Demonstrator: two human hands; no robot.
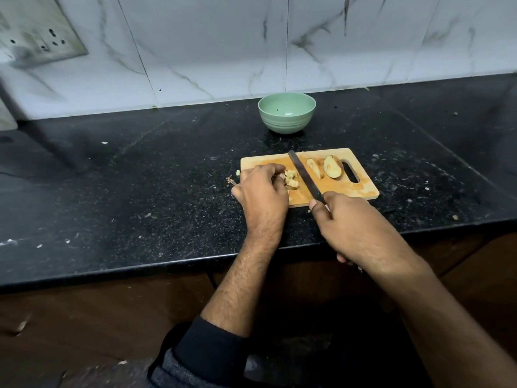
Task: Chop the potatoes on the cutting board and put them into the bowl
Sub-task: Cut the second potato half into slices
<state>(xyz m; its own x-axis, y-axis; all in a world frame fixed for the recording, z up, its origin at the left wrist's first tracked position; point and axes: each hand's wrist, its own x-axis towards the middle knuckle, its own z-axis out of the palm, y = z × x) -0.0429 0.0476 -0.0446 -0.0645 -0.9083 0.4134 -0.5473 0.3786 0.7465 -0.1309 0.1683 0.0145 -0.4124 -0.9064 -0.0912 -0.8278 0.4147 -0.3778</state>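
The right hand (pixel 347 219) has its grip closed around the handle of a knife (pixel 305 176), forefinger stretched toward the blade; the handle itself is hidden inside the fist. The dark blade slants up and left across the cutting board (pixel 361 189), its tip near the board's far edge. Just left of the blade, the left hand (pixel 261 193) lies knuckles-up with fingers curled onto a small heap of chopped potato pieces (pixel 291 180) — the fingertips press the pieces, though how firmly they clasp them cannot be told. On the other side of the blade lie two potato wedges (pixel 324 168), skin showing, next to the board's handle slot. The board sits on the black speckled tabletop (pixel 140 177), close to its front edge, with pale scraps scattered about. Beyond the board, near the marble-patterned wall (pixel 209 51), stands a green bowl (pixel 286 113) — upright, with only a few specks inside. A wall socket (pixel 36 32) shows at the upper left.
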